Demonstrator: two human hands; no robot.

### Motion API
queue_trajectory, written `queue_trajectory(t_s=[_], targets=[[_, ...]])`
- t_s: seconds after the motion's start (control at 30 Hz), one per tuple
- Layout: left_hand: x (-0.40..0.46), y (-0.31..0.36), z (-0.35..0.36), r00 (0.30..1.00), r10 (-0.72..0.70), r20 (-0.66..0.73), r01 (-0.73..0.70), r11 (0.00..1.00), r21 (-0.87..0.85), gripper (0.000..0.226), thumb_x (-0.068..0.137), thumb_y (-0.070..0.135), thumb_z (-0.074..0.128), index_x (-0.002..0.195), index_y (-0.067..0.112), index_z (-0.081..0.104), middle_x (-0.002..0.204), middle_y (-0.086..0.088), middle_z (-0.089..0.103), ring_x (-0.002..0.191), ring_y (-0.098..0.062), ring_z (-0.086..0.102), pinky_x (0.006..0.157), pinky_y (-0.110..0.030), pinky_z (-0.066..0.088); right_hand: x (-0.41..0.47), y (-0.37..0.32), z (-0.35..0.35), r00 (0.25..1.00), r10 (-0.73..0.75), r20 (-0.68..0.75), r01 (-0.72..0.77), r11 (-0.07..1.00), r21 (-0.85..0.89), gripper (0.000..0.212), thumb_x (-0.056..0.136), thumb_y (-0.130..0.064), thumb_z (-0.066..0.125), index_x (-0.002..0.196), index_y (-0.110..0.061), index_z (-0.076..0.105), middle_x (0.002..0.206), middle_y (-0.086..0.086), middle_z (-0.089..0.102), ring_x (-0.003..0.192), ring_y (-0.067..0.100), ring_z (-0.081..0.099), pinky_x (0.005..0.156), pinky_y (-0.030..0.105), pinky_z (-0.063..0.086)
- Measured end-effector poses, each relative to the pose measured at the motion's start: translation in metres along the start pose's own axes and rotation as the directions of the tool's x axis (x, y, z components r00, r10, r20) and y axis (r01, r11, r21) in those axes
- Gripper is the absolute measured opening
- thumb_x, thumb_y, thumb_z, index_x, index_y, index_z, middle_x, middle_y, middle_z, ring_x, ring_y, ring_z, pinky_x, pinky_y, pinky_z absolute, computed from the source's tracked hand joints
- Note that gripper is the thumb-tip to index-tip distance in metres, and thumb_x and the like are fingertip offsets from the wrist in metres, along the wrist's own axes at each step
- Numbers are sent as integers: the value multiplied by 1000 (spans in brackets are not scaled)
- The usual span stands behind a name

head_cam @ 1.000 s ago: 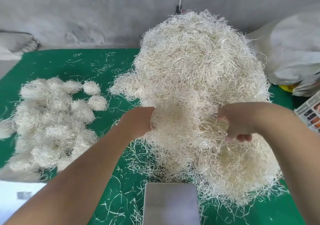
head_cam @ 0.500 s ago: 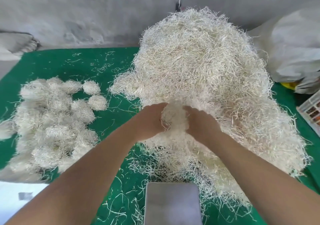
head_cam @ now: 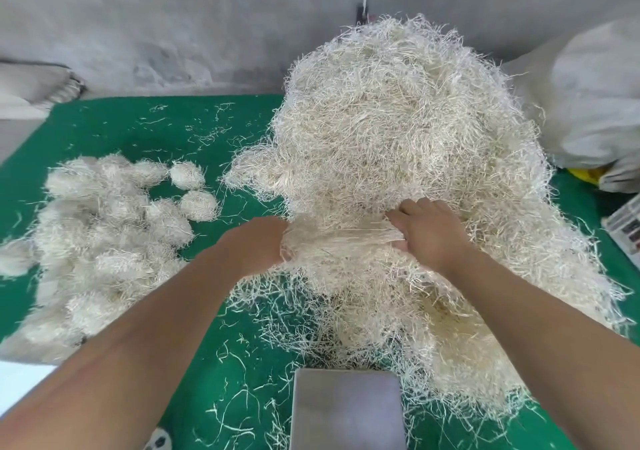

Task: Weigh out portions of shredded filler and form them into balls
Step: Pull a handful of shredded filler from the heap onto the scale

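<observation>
The filler pile (head_cam: 408, 159) was the largest thing on the green surface (head_cam: 138, 131), a tall heap of pale shredded strands reaching up toward the grey wall behind. It looked very light, soft and springy, the strands tangled into one another, so any portion pulled out would likely drag neighbours with it and shed loose bits. A full-handed grab at the near, lower edge of the pile, with the other hand tearing the tuft free, seemed the sensible hold; pinching a few strands would probably just slide them out.

Left of the pile, well apart from it, lay the cluster of finished balls (head_cam: 104, 235), many rounded tufts packed together. Just in front of the pile, at its near foot, sat the scale (head_cam: 346, 411), its grey platter bare.

At the pile's near face a tuft of filler (head_cam: 339, 238) was stretched between both hands. The left hand (head_cam: 258, 245) gripped its left end, fingers buried in the strands. The right hand (head_cam: 427, 231) lay knuckles-up on the pile's front slope, its fingers curled round the tuft's right end, strands drawn taut between the two.
</observation>
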State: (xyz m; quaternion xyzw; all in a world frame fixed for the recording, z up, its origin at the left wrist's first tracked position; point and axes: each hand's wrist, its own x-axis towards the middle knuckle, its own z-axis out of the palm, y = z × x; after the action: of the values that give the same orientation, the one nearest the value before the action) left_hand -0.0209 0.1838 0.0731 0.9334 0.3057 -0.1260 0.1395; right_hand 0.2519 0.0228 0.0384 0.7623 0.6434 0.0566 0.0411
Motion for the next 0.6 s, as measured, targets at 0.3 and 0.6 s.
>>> queue_trajectory(t_s=[0.3,0.6], targets=[[-2,9,6,967,-127,-219,130,991,-1,20,102,19,59,118,28,68,92,8,66,79,-15,70,75,-40,62,3,6,0,971,226,73,-227,974,7,47,100,-44,60,143,-26,53,117,4,66,105,29,63,101,52,48],[-38,-27,33,982,-184,36,187,943,-277,21,96,-3,52,83,12,58,67,1,58,41,-1,53,41,-16,46,-26,79,13,491,756,433,-821,235,521,48,103,-20,59,138,8,45,78,16,63,57,24,57,49,34,57]])
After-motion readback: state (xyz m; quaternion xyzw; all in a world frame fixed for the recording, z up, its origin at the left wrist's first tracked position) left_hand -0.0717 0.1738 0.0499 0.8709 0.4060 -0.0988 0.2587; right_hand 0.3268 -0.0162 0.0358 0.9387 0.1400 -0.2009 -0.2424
